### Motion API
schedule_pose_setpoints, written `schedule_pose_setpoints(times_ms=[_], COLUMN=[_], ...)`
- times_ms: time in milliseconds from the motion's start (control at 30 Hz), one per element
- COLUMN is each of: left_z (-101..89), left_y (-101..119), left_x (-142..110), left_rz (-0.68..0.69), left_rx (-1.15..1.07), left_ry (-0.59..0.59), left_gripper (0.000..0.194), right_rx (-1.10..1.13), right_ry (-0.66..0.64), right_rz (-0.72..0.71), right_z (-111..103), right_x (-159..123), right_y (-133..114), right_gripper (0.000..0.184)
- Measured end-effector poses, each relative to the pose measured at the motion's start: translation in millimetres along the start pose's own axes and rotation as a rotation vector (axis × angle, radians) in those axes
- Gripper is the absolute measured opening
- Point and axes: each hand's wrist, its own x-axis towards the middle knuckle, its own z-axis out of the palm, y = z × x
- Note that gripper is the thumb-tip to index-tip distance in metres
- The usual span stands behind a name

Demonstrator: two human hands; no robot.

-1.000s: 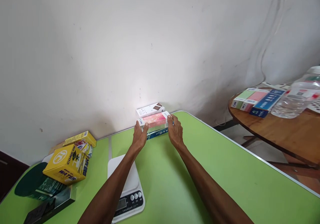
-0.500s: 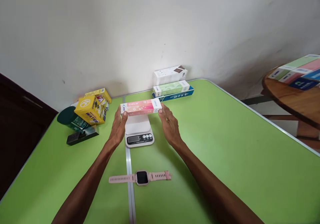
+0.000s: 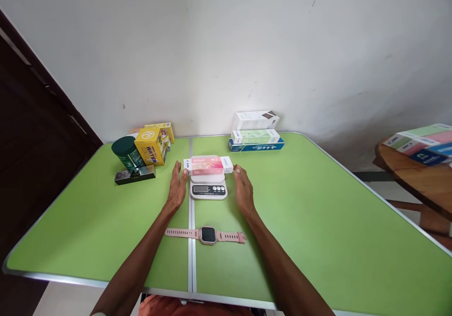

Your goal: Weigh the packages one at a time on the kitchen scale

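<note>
A pink and white toothpaste-style box (image 3: pixel 208 165) lies lengthwise across the plate of a white kitchen scale (image 3: pixel 208 192). At its left end is my left hand (image 3: pixel 177 186), fingers stretched out and the thumb touching the box's corner. My right hand (image 3: pixel 243 189) is at the other end, fingers extended, its thumb tip just beside the box end. The scale's dark display and round buttons face me. Nearer to me, a pink smartwatch (image 3: pixel 208 235) lies flat with its strap spread out between my forearms.
Back left stand a yellow box (image 3: pixel 151 145), a dark green canister (image 3: pixel 127 152) and a long black box (image 3: pixel 134 175). By the wall, a green-white box (image 3: pixel 254 136) rests on a blue box (image 3: pixel 257 145), near a white box (image 3: pixel 256 119). A wooden table (image 3: pixel 413 179) at right holds more boxes.
The pink box has come down onto the scale from between my hands. My right hand has parted slightly from its end. The camera view has shifted, showing the table's front edge.
</note>
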Motion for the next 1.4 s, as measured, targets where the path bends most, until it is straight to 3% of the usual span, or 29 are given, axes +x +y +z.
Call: schedule_pose_setpoints(times_ms=[233,667,833,1000,1100,1167,1300,1400], left_z=[-2.4,-2.8,-1.2,-3.5,-21.1,-43.3,-106.8,-157.4], left_y=[-16,-16,-12,-5,-1,0,-10,-27], left_x=[-9,-19,-21,-24,-29,-31,-29,-22], left_rz=[0.064,0.081,0.102,0.054,0.049,0.045,0.078,0.079], left_rx=[-0.041,0.051,0.056,0.006,-0.027,-0.038,0.015,0.092], left_ry=[0.067,0.008,-0.029,0.008,0.091,0.183,0.449,0.579], left_gripper=[0.081,0.086,0.076,0.075,0.074,0.075,0.080,0.080], right_rx=[0.045,0.050,0.030,-0.023,-0.072,-0.074,-0.018,0.051], right_ry=[0.033,-0.021,-0.027,-0.038,-0.050,-0.100,-0.324,-0.466], right_rz=[0.002,-0.010,-0.054,-0.051,-0.075,-0.106,-0.166,-0.171], right_z=[2,3,3,4,19,40,108,168], right_x=[-2,-10,-12,-20,-26,-31,-41,-51], right_y=[4,9,12,-3,-28,-47,-78,-90], right_gripper=[0.081,0.083,0.076,0.079,0.081,0.083,0.085,0.088])
